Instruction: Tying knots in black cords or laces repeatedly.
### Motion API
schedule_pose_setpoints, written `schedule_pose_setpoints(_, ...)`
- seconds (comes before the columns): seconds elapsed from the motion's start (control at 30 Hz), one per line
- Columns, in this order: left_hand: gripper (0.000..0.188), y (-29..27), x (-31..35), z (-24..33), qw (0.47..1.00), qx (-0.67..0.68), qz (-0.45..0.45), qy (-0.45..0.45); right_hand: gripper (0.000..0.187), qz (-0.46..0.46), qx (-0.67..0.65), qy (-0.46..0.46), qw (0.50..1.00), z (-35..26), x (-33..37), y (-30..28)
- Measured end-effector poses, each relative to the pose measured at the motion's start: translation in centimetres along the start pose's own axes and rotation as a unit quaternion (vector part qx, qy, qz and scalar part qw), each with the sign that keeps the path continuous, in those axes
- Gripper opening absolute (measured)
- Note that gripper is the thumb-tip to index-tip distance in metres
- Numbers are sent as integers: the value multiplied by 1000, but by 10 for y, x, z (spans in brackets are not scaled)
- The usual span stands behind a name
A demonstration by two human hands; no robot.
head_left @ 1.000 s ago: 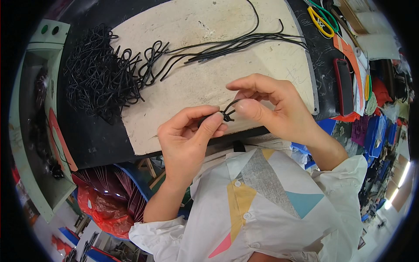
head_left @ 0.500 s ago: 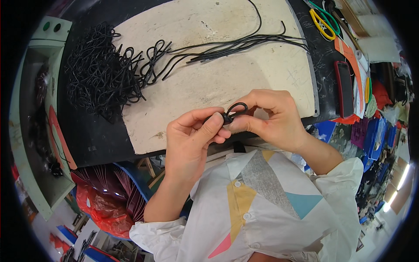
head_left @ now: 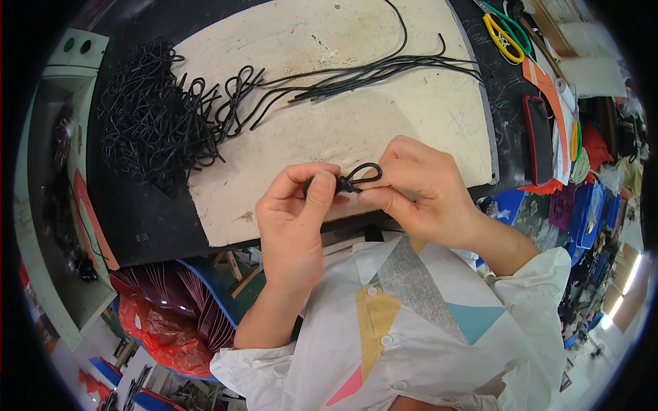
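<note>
A short black cord (head_left: 371,169), bent into a small loop with a knot at its base, is held between my two hands near the front edge of the pale board. My left hand (head_left: 299,209) pinches the knot between thumb and fingers. Close to the loop, my right hand (head_left: 423,194) grips a strand with thumb and forefinger; its other fingers are curled. Beyond the hands lie several straight black cords (head_left: 343,83), and to the left a big tangled heap of looped black cords (head_left: 147,116).
The pale board (head_left: 329,140) rests on a black table (head_left: 154,236). On the right are yellow-handled scissors (head_left: 504,40), green-handled scissors (head_left: 519,31) and a phone in a red case (head_left: 539,130). A grey-green metal trough (head_left: 42,178) stands left; below it hangs a red plastic bag (head_left: 171,339).
My left hand has shifted slightly left and the right fingers have moved to a strand beside the knot. The loop now stands out more between the hands.
</note>
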State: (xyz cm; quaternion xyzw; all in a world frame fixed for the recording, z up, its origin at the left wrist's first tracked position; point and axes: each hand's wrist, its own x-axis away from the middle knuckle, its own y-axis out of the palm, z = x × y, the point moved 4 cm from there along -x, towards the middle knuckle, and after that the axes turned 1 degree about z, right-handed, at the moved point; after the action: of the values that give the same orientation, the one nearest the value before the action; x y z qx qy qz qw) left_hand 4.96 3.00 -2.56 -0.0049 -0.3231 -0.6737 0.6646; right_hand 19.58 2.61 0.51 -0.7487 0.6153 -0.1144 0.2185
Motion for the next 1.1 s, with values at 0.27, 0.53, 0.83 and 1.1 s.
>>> schedule_pose_setpoints(0.27, 13, -8, 2, 1, 997, 77, -5, -19, 13, -25, 49, -56, 997, -5, 3, 3)
schedule_pose_setpoints(0.53, 15, 5, 1, 2, 1000, -2, 9, 19, 13, -4, -192, 73, 979, 12, -5, -9)
schedule_pose_setpoints(0.83, 6, 7, 5, 16, 959, -123, -207, -150, 15, -115, -139, 43, 983, -3, -3, -7)
schedule_pose_setpoints(1.1, 18, 1, 7, 15, 963, -50, -243, -109, 18, -111, -438, 230, 862, 5, 8, 11)
